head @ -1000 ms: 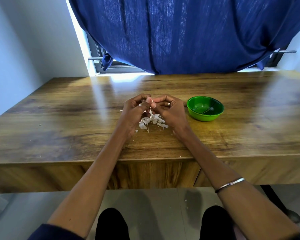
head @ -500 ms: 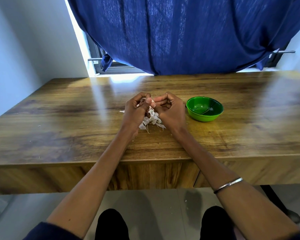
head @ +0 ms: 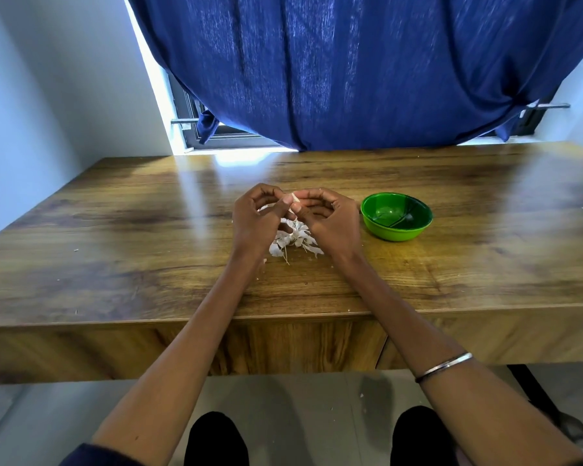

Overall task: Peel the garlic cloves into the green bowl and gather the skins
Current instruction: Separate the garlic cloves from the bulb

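Here, at the left of the frame, a pale grey wall (head: 48, 79) stands above the long brown wooden table (head: 115, 237) that fills the middle band. Near the centre, the left hand (head: 254, 220) has its fingers curled, and its thumb and forefinger pinch a small pale garlic clove (head: 295, 197). The right hand (head: 330, 218), just beside it, pinches the same clove from the other side, fingertips of both hands touching. Below and between the hands, a small heap of white papery garlic skins (head: 295, 242) lies on the table. To the right of the right hand, near but apart, sits the round green plastic bowl (head: 396, 216). A thin silver metal bangle (head: 444, 366) circles the right forearm at the lower right. A dark blue cloth curtain (head: 350, 68) hangs across the top.
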`<state>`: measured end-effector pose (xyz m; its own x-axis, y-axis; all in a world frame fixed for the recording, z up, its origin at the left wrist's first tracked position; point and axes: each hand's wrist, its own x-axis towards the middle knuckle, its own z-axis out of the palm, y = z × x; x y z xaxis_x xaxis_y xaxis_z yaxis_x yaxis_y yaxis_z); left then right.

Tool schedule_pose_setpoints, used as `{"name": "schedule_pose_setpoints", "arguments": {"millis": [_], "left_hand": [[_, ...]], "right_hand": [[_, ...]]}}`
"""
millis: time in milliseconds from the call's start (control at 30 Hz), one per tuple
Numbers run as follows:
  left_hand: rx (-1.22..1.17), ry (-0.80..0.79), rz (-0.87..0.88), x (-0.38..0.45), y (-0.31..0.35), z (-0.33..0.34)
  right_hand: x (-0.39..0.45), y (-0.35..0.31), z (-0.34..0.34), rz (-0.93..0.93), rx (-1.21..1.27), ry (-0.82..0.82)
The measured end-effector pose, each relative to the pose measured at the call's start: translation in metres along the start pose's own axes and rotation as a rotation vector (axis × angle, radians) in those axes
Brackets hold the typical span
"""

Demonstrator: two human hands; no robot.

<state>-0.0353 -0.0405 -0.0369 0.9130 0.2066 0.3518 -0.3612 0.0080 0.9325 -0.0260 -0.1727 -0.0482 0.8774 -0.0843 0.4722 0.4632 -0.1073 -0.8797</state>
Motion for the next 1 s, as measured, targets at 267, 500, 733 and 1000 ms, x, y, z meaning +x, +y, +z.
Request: {"name": "schedule_pose_setpoints", "arguments": {"millis": [267, 500, 733, 1000], "left_hand": [[0.013, 0.023, 0.014, 0.000, 0.002, -0.002], [0.061, 0.028, 0.062, 0.000, 0.000, -0.001], [0.118, 0.066, 0.073, 0.003, -0.006, -0.003], [0.297, -0.011, 0.131, 0.001, -0.008, -0.004]], "right_hand": [[0.001, -0.001, -0.002, 0.107, 0.157, -0.028], [0.000, -0.002, -0.002, 0.008, 0.045, -0.008], [-0.001, -0.002, -0.003, -0.027, -0.025, 0.050], [0.002, -0.001, -0.004, -0.026, 0.009, 0.075]]}}
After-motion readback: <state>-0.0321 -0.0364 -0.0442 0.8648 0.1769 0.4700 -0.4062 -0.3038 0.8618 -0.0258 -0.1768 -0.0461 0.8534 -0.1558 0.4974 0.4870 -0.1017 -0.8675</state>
